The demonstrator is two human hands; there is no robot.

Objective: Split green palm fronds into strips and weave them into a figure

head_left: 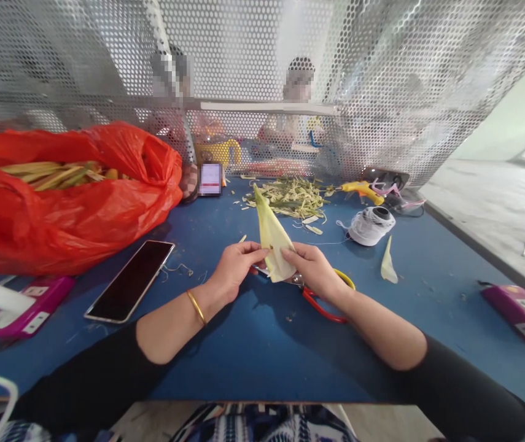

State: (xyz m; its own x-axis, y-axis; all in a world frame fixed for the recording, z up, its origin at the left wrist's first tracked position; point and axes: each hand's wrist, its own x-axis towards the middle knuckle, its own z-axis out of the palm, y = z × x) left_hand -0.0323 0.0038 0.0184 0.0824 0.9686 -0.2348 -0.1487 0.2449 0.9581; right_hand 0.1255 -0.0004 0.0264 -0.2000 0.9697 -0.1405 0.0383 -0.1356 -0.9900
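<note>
A pale yellow-green corn husk leaf (272, 236) stands upright between my two hands, its pointed tip away from me. My left hand (240, 264) pinches the leaf's lower left edge between thumb and fingers. On the right edge, my right hand (314, 265) grips it the same way, thumb on the near face. Scissors with red and yellow handles (324, 307) lie on the table under my right hand, their blades partly hidden. A white thread spool (370, 226) stands to the right, and another loose husk piece (388, 264) lies beyond my right wrist.
A red plastic bag (119, 209) of husks fills the left side of the blue table (262, 362). Nearby are a phone (131, 282) and purple power strips (45, 307). Husk scraps (294, 196) and a yellow glue gun (362, 190) lie before a perforated metal screen (248, 55), with people behind.
</note>
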